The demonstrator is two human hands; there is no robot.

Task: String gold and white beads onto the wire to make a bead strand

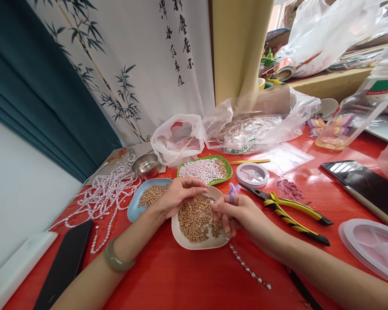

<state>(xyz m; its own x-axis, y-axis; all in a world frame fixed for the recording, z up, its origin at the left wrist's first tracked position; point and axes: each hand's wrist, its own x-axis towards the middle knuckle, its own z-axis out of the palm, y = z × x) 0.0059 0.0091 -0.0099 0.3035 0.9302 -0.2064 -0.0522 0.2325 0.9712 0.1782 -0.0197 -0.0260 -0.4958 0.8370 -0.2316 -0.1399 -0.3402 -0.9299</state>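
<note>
Two hands: left (181, 193), fingers bent in, too small to tell whether on a bead; right (245, 213), pinching the strand.
Strand (247, 270): one, hanging below the right hand toward the counter's (168, 280) near edge.
Technique: best kept low over the white plate (207, 245), catching slipped beads; a firm right pinch should stop sliding.
Plates: three, counting blue (134, 206) and green (229, 170).
Pliers (286, 219): one.
Spools (252, 173): two, one toward the right edge.
Loose beads (190, 221): uncountable.

chunky rounded green bangle (114, 260) on the left arm (145, 230), thin ring (186, 179) further up, purple bow-ish ring (232, 196) on the right hand (241, 213)
</note>
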